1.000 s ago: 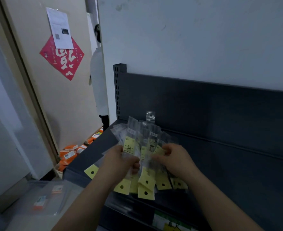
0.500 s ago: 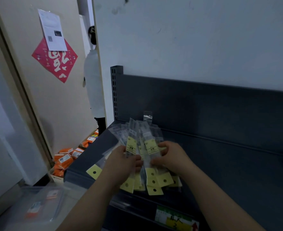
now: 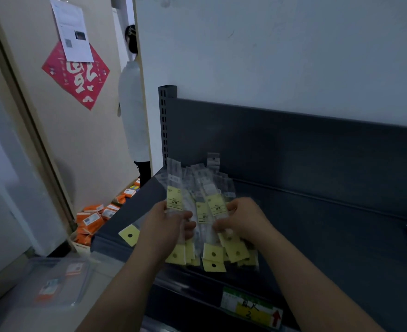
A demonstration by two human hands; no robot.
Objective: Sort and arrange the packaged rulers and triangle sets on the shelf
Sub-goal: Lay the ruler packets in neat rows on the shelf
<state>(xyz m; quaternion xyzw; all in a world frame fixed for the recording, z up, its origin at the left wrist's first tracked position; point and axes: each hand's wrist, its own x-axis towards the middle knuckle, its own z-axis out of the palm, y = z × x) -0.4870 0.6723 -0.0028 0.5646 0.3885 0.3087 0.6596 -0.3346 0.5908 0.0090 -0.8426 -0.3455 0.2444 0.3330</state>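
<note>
We log the packaged rulers (image 3: 205, 207) fanned over the shelf (image 3: 317, 236), near-left corner. Long axis runs near-to-far, with the yellow tags (image 3: 213, 254) nearest us. Left grip (image 3: 171, 226) and right grip (image 3: 243, 219) both clasp the bundle mid-length, from opposite sides and equally near.

Ruler packs (image 3: 199, 207): glossy clear plastic sleeves, matt yellow paper cards. Shelf (image 3: 317, 224): matt dark metal.

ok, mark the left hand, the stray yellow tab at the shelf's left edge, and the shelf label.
left hand (image 3: 166, 227): head view, back of the hand.
yellow tab (image 3: 126, 232): head view, beside its punched hole.
shelf label (image 3: 253, 310): head view, yellow middle patch.
</note>
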